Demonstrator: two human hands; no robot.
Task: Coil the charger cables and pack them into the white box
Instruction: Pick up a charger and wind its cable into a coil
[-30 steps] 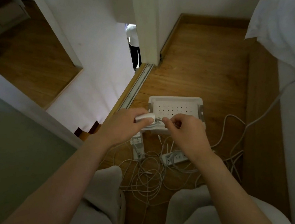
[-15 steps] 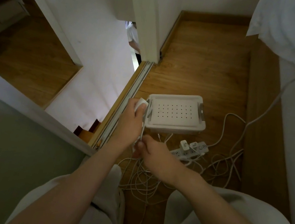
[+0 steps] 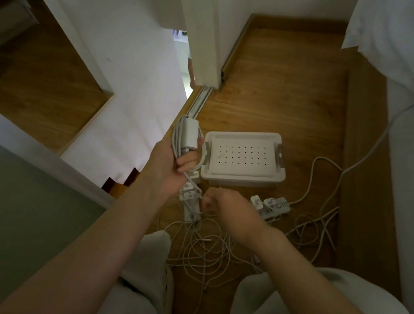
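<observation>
My left hand grips a white charger brick with loops of its white cable wound around it, held up just left of the white box. The box sits on the wooden floor with its perforated lid closed. My right hand is lower, in front of the box, and pinches the loose end of that cable where it runs down from the left hand. A tangle of white cables lies on the floor between my knees.
Two white power strips lie on the floor, one right of my right hand with plugs in it, another under my left wrist. More cables trail right toward a bed. A wall and sliding-door track stand at left.
My left hand has lifted the charger brick higher and further left, with more cable looped on it. My right hand dropped from beside the left hand to low in front of the box.
</observation>
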